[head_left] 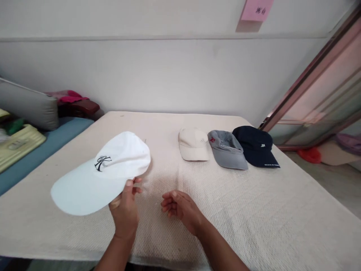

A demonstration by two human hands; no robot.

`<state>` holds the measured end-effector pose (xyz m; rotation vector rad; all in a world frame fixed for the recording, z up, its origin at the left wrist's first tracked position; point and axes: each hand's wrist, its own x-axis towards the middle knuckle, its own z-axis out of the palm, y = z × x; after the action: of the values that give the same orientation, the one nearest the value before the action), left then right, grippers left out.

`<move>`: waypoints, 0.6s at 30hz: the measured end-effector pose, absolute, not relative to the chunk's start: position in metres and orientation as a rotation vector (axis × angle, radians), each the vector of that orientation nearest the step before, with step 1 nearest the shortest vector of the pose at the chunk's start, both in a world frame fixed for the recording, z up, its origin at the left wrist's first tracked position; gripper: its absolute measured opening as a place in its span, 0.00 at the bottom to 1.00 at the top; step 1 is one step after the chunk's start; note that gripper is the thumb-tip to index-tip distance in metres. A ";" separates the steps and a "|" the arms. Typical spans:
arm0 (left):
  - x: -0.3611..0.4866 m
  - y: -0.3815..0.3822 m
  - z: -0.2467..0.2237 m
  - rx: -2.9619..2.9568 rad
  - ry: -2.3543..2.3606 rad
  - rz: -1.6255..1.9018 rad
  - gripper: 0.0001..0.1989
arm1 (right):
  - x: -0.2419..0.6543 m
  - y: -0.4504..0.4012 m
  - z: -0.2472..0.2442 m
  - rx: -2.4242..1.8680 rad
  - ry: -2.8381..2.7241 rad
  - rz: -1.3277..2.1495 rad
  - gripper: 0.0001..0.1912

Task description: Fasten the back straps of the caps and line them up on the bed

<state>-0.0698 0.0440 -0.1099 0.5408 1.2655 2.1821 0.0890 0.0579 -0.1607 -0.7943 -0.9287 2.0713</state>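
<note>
A white baseball cap (124,154) with a dark embroidered emblem is held up over the left part of the table, its brim pointing to the left. My left hand (126,207) grips its near edge, thumb outside and the other fingers partly hidden. To the right of it, my right hand (182,207) hovers over the cloth with fingers loosely curled and apart, holding nothing. Farther back lie a beige cap (193,143), a grey cap (228,148) with a red mark, and a navy cap (255,146), side by side with brims toward me.
A cream textured cloth covers the table (225,210). At the left stands a blue seat (70,130) with a grey cushion (31,107) and a yellow item (22,145). A pale wall (169,75) bearing a pink note (257,10) rises behind; a framed glass door (318,94) is at the right.
</note>
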 end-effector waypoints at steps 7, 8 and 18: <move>-0.026 0.012 -0.128 0.791 1.430 1.822 0.08 | 0.089 0.063 -0.143 -0.496 -0.602 2.200 0.28; -0.019 0.006 -0.133 0.824 1.413 1.752 0.10 | 0.091 0.064 -0.140 -0.467 -0.562 2.180 0.27; -0.022 0.006 -0.169 0.494 1.253 1.255 0.08 | 0.168 0.068 -0.128 -0.760 -0.473 1.912 0.21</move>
<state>-0.0219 0.0058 -0.1686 0.4936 1.2530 1.2552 0.1676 0.0679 -0.1281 -0.7604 -0.4734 1.9117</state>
